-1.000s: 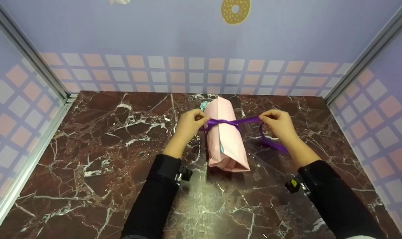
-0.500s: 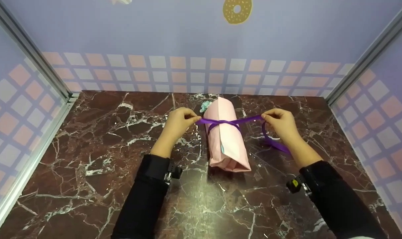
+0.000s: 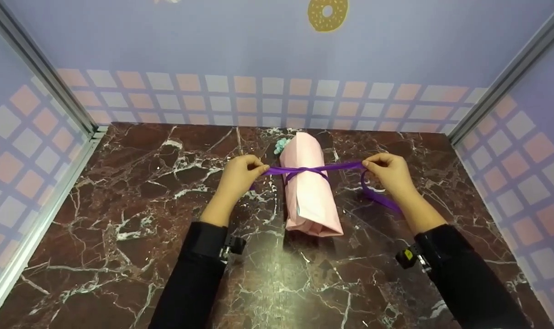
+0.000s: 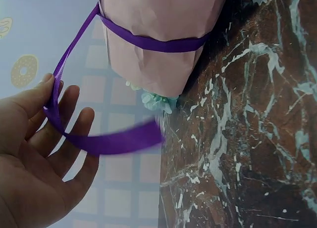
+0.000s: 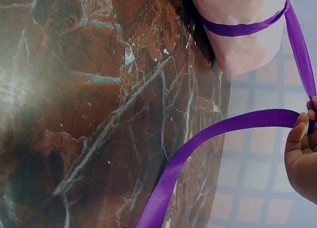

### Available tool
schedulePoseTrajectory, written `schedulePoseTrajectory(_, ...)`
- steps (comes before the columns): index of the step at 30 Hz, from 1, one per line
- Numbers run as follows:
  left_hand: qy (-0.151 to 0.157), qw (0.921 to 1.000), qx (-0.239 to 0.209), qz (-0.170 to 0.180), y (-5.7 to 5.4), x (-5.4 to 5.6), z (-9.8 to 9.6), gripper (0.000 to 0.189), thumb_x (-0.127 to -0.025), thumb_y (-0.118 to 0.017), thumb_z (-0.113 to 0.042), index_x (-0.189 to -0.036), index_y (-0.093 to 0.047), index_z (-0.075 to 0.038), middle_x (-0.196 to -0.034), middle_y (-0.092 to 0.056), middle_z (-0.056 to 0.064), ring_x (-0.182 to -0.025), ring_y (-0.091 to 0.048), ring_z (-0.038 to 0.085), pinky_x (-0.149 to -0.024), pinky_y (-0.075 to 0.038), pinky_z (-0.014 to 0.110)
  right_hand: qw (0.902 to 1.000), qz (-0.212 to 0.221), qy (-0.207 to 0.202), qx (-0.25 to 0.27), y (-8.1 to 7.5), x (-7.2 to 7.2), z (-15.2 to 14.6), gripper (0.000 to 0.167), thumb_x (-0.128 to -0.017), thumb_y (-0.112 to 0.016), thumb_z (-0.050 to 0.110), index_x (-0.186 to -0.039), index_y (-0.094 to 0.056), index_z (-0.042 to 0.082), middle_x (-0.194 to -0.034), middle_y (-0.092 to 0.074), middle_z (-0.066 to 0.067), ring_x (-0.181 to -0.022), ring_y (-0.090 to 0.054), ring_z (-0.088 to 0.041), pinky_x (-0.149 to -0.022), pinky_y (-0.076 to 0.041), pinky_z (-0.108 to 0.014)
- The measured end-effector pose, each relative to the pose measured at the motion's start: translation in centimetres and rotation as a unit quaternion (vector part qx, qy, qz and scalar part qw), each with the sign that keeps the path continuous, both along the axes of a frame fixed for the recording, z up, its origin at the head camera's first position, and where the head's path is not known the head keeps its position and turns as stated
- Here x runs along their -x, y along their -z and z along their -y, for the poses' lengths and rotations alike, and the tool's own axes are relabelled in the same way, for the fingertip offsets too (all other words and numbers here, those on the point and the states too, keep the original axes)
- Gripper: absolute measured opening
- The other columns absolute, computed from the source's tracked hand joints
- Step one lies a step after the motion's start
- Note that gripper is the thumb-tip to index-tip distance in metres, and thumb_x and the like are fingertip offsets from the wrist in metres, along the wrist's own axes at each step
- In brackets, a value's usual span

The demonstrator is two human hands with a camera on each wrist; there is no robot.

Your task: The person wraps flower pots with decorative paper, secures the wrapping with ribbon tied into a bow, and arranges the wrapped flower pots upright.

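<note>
A bundle rolled in pink wrapping paper (image 3: 311, 201) lies on the marble-patterned table, with pale blue flowers (image 3: 281, 145) showing at its far end. Round its middle runs a purple ribbon (image 3: 343, 167), crossed over itself on top. My left hand (image 3: 238, 179) pinches one end between thumb and forefinger, left of the bundle; in the left wrist view a short tail of ribbon (image 4: 124, 141) hangs past the fingers. To the right, my right hand (image 3: 390, 172) pinches the other side. From those fingers a longer tail (image 5: 198, 139) curves down toward the table. Both stretches between hands and bundle look taut.
The brown table (image 3: 135, 192) with white veins extends around the bundle. Behind it stands a lilac wall (image 3: 190, 41) with a checked band and a printed doughnut (image 3: 327, 13). Side panels with metal frame posts (image 3: 492, 73) bound the table left and right.
My left hand has moved left, drawing its ribbon end out so the crossing lies flatter and tighter. My right hand has shifted slightly right, still pinching the ribbon. The bundle stays nearly in place.
</note>
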State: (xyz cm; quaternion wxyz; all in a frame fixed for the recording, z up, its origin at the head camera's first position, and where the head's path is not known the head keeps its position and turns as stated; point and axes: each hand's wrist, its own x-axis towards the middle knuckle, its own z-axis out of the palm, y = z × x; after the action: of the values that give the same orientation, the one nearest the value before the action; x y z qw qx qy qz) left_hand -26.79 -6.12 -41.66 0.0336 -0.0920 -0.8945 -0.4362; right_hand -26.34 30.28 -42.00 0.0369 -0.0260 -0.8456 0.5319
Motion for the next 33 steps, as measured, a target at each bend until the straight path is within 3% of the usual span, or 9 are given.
schedulePoseTrajectory(4, -0.005, 0.9999, -0.010, -0.002, 0.3, -0.2, 0.2, 0.017, -0.091, -0.071, -0.022, -0.083, -0.071, -0.006, -0.077, -0.064, 0.004, -0.066, -0.051, 0.019, -0.065, -0.044, 0.033, 0.9999, 0.000, 0.003, -0.011, 0.6, -0.2, -0.2, 0.025, -0.094, -0.067, 0.014, -0.104, -0.068, -0.009, -0.085, -0.066, -0.014, -0.059, -0.058, -0.007, -0.050, -0.049, -0.019)
schedulePoseTrajectory(8, -0.008, 0.9999, -0.010, 0.000, 0.6, -0.3, 0.4, 0.017, -0.091, -0.071, -0.022, -0.082, -0.070, -0.006, -0.076, -0.063, 0.003, -0.064, -0.050, 0.018, -0.063, -0.043, 0.031, 0.9998, -0.006, 0.007, -0.017, 1.2, -0.4, -0.3, 0.024, -0.093, -0.067, 0.013, -0.101, -0.068, -0.010, -0.082, -0.065, -0.013, -0.058, -0.056, -0.005, -0.052, -0.049, -0.018)
schedulePoseTrajectory(17, -0.005, 1.0000, -0.007, 0.004, 1.6, -0.5, 1.1, 0.019, -0.091, -0.070, -0.021, -0.079, -0.067, -0.007, -0.075, -0.062, 0.003, -0.063, -0.049, 0.018, -0.062, -0.043, 0.032, 0.9991, -0.005, 0.010, -0.041, 2.7, -0.8, -0.7, 0.021, -0.093, -0.067, 0.010, -0.096, -0.068, -0.010, -0.075, -0.063, -0.003, -0.062, -0.053, -0.007, -0.057, -0.048, -0.021)
schedulePoseTrajectory(27, -0.004, 1.0000, 0.003, 0.000, 2.2, -0.9, 1.5, 0.021, -0.091, -0.070, -0.021, -0.077, -0.066, -0.006, -0.074, -0.063, 0.004, -0.067, -0.051, 0.020, -0.065, -0.044, 0.034, 0.9998, 0.011, 0.015, -0.012, 4.1, -1.4, -0.5, 0.015, -0.093, -0.063, 0.002, -0.098, -0.067, -0.013, -0.079, -0.063, -0.005, -0.069, -0.058, -0.015, -0.062, -0.052, -0.024)
schedulePoseTrajectory(33, -0.016, 0.9998, 0.010, -0.003, 2.7, -1.3, 2.1, 0.020, -0.090, -0.071, -0.019, -0.076, -0.066, -0.006, -0.074, -0.062, 0.003, -0.067, -0.051, 0.020, -0.065, -0.044, 0.033, 0.9998, 0.008, 0.019, 0.004, 4.9, -1.5, 0.2, 0.013, -0.090, -0.065, -0.001, -0.094, -0.068, -0.013, -0.075, -0.064, -0.001, -0.062, -0.055, -0.012, -0.056, -0.049, -0.020)
